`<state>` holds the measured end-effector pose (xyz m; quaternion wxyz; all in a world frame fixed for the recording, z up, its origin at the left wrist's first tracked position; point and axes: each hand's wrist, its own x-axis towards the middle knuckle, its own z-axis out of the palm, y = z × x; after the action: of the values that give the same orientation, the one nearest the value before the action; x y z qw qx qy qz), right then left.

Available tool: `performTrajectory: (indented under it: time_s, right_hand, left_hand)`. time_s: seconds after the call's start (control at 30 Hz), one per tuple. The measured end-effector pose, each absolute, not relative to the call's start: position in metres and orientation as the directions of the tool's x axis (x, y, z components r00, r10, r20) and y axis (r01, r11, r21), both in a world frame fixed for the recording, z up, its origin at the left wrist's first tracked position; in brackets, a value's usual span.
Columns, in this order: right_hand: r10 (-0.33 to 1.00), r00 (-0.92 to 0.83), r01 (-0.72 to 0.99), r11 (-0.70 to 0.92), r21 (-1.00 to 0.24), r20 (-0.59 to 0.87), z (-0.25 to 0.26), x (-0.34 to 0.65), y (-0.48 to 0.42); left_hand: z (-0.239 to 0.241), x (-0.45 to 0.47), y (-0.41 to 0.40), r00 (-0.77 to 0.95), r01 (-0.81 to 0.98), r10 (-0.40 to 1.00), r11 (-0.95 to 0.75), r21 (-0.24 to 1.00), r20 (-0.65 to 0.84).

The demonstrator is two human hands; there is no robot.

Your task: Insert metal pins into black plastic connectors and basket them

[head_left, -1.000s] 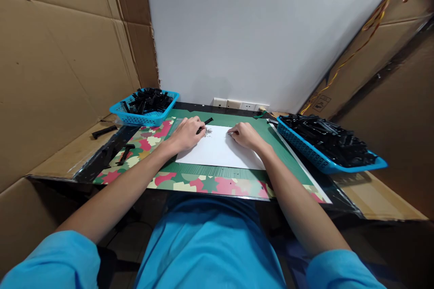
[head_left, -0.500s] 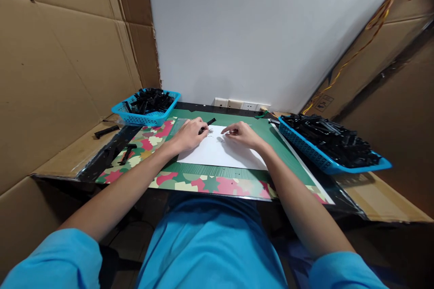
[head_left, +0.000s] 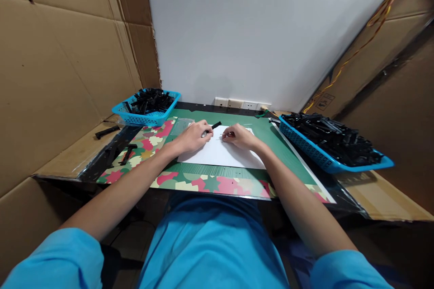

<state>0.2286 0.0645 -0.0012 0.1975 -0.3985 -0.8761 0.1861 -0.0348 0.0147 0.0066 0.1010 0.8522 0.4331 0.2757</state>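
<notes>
My left hand rests over the left half of a white sheet of paper, fingers wrapped round a slim black plastic piece whose end sticks out past the fingertips. Across a narrow gap, my right hand is closed in a pinch above the right half of the sheet. A thin tip shows at its fingers; the kind of thing is too small to make out. Tiny dark marks or bits lie on the paper between the hands, partly hidden.
A blue basket heaped with black plastic pieces stands at the left; a larger one stands at the right. Loose black pieces lie left of my arm. Green board lies beneath the paper. Sockets line the wall, cardboard both sides.
My left hand and the black piece have shifted slightly right. The right hand's fingers have drawn into a tighter pinch lower on the paper, and the hands are closer together.
</notes>
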Motion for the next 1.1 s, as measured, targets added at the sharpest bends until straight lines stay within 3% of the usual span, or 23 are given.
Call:
performTrajectory:
  time_s: [0.23, 1.1]
  right_hand:
    - [0.762, -0.633, 0.606, 0.597, -0.525, 0.137, -0.0069, 0.2295, 0.0706]
    - [0.778, -0.589, 0.627, 0.61, -0.485, 0.217, -0.0017, 0.2344, 0.0684]
  left_hand:
    - [0.0048, -0.0327, 0.0158, 0.489, 0.661, 0.79, -0.612, 0.434, 0.369]
    - [0.007, -0.0337, 0.011, 0.535, 0.678, 0.768, -0.638, 0.364, 0.351]
